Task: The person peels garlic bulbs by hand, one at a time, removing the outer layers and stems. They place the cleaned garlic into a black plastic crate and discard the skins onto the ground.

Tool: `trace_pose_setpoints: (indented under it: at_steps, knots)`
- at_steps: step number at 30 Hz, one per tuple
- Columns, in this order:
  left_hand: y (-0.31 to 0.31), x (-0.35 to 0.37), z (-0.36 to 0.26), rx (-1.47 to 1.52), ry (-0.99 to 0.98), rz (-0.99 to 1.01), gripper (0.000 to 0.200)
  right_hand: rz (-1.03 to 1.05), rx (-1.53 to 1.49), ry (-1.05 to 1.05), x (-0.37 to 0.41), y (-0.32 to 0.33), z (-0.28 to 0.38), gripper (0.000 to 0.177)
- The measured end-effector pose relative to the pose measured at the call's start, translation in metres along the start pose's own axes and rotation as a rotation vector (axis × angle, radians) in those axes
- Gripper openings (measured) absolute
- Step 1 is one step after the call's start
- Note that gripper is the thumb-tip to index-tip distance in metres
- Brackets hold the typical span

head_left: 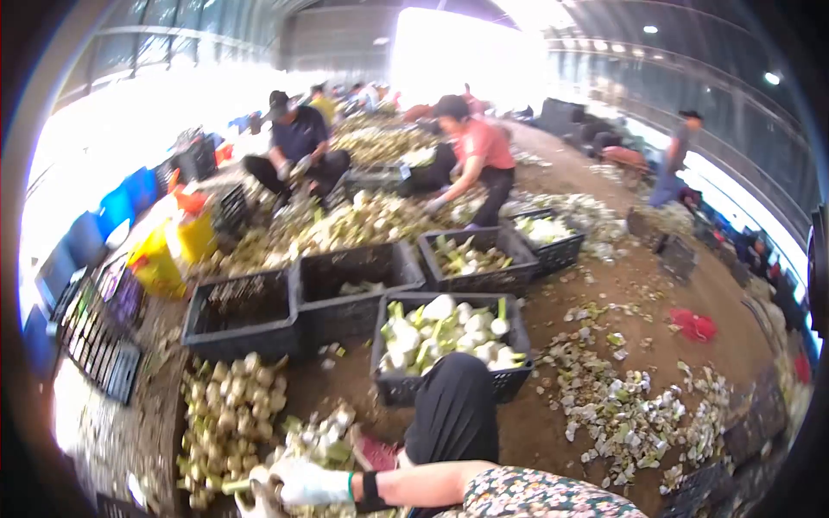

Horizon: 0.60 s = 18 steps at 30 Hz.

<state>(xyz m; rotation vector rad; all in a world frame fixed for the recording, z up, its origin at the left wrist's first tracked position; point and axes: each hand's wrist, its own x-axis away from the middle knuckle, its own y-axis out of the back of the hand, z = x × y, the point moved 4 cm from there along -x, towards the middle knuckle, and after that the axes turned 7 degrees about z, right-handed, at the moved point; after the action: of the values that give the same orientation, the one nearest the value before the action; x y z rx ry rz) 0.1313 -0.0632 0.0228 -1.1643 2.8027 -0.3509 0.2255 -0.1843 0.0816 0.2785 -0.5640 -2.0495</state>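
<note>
At the far left of a bright, arched shed [734,86], a black slatted plastic crate [97,341] stands near a bulging yellow plastic bag [158,266]. Closer to me, round, cream-coloured garlic bulbs [229,410] lie heaped on the ground. At the heap's lower right edge is my right hand [304,482], in a white glove with a green cuff, a black band [371,489] around the wrist. Its fingers point left, beside a pale green stem [233,488]; blur hides whether they are spread, narrow or closed around a bulb, so I cannot tell. My left hand I cannot make out. I judge each bulb light and firm, its papery skin dry and apt to slip or flake; the surest hold looks to be around the widest part, without a hard squeeze. Beyond the heap, two black plastic bins [361,311] stand side by side, a co-worker in a dark top [298,129] low behind them. By my black-trousered knee [453,410], a black plastic box [395,388] holds white bulbs with green stems [414,337]. Farther back, a co-worker in a pink top [484,145] bends forward. At right, whitish papery peelings [622,414] litter the brown floor [535,440] near a bright red cloth [693,325].
</note>
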Motion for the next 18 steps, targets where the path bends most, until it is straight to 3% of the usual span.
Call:
trace_pose_setpoints:
  at_steps: [1, 2, 3, 5, 6, 9, 10, 12, 17, 18]
  knots:
    - [0.005, -0.005, 0.014, 0.124, 0.033, -0.015, 0.044, 0.003, 0.06, 0.108, 0.003, -0.002, -0.005, 0.028]
    - [0.016, -0.011, 0.03, 0.239, 0.055, -0.052, 0.038, 0.084, 0.118, 0.071, 0.006, 0.001, -0.006, 0.028]
    - [0.036, -0.016, 0.047, 0.08, -0.033, -0.032, 0.033, -0.107, 0.25, 0.264, 0.009, 0.001, -0.012, 0.026]
    - [0.019, 0.007, -0.013, -0.116, -0.115, -0.136, 0.018, -0.239, 0.419, 0.248, -0.005, 0.009, -0.02, 0.026]
    - [0.028, 0.005, -0.009, -0.203, -0.111, -0.16, 0.018, -0.188, 0.383, 0.106, -0.015, 0.016, -0.022, 0.03]
    - [0.015, 0.004, -0.023, 0.351, -0.071, -0.016, 0.025, -0.391, 0.411, 0.049, -0.025, 0.034, -0.048, 0.026]
    - [0.012, 0.005, -0.032, 0.557, -0.062, 0.095, 0.027, -0.365, 0.374, -0.088, -0.03, 0.041, -0.067, 0.028]
    - [0.009, 0.004, -0.033, 0.752, -0.061, 0.211, 0.029, -0.21, 0.376, -0.128, -0.027, 0.043, -0.085, 0.026]
    - [0.003, -0.002, -0.022, 1.197, 0.047, 0.278, 0.044, 0.296, 0.507, -0.319, -0.026, 0.014, -0.117, 0.035]
    - [0.003, -0.003, -0.028, 1.26, 0.063, 0.271, 0.045, 0.3, 0.501, -0.315, -0.024, 0.009, -0.123, 0.035]
